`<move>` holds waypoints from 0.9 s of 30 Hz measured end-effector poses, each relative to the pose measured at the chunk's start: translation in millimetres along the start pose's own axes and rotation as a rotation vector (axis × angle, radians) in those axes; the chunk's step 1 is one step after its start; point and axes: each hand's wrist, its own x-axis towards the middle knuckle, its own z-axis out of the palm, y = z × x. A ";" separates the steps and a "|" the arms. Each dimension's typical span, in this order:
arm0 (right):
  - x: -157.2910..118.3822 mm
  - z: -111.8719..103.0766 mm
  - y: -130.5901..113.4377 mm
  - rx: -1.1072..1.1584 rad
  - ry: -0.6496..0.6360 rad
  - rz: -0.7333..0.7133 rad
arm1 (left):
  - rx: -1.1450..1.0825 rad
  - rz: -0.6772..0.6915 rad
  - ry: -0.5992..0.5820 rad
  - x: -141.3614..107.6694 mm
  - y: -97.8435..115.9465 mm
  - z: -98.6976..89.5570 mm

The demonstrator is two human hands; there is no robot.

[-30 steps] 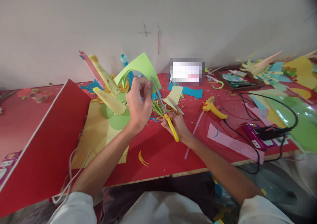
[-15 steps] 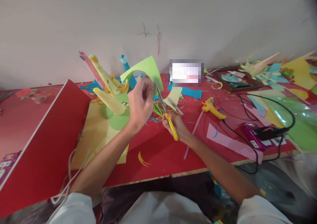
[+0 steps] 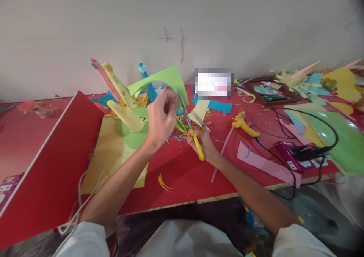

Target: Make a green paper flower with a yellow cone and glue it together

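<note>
A light green paper (image 3: 159, 76) with a curved cut-out is pinched in my left hand (image 3: 162, 116), raised over the table. My right hand (image 3: 203, 143) is closed round the yellow handles of the scissors (image 3: 196, 143). The blades point up and away, with their tips against the green paper beside my left fingers. Green and blue paper shreds (image 3: 182, 126) lie beneath, between my hands. Left of my left hand, a pale yellow paper cone (image 3: 125, 116) stands on green paper circles (image 3: 136, 138).
On the red table (image 3: 182, 185) a yellow glue gun (image 3: 245, 124) lies right of my hands, near a pink strip (image 3: 267, 164) and a purple box with black cables (image 3: 292, 156). A red panel (image 3: 54, 151) stands at the left. Pink and blue cones stand near the wall.
The green paper's left end has swung out to the left and slightly down. Both hands and the scissors have hardly moved.
</note>
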 end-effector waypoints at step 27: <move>-3.3 -6.8 -12.4 0.029 -0.002 0.063 | -0.185 -0.077 0.027 6.0 -12.0 4.1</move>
